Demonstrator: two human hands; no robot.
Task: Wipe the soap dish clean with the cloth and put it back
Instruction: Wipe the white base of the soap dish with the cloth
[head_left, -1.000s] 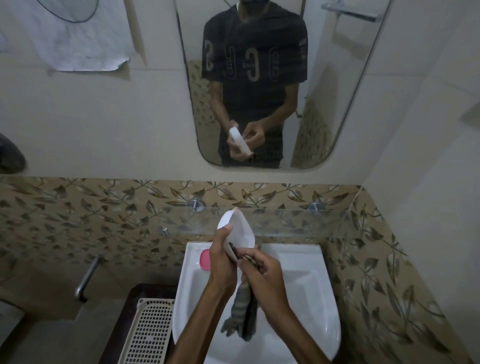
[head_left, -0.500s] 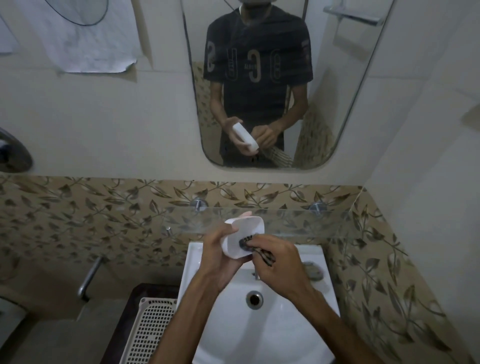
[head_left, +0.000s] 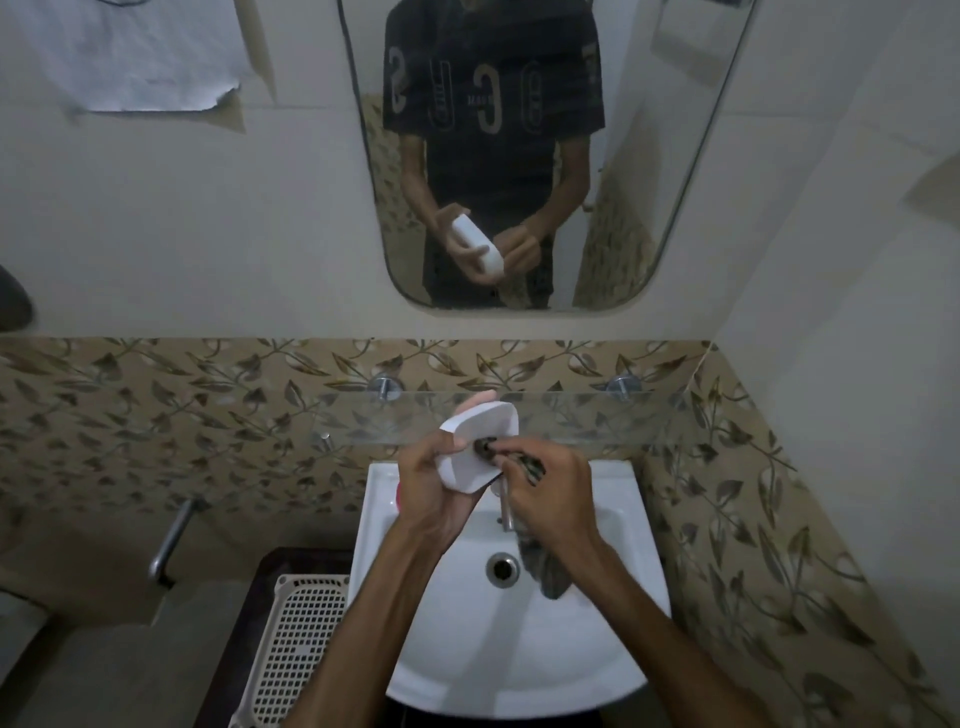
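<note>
Right now the soap dish (head_left: 480, 447) is held up over the far edge of the sink (head_left: 597, 623), tilted so its hollow faces the person. It sits just in front of the glass shelf (head_left: 571, 421). The left hand (head_left: 431, 493) wraps around its left side and underside, thumb on the rim. The right hand (head_left: 550, 493) is closed on the dark cloth (head_left: 548, 571), pressing a bunched corner into the hollow while the rest hangs down toward the drain (head_left: 502, 567).

Judging by its thin white walls, the dish is light, stiff plastic, likely slick if wet or soapy, so gripping across the rim and base as the left hand does seems the safest hold. The cloth is soft and limp and conforms to the curve. 1 pink thing, partly hidden behind the left wrist, lies on the sink's far left ledge.
</note>
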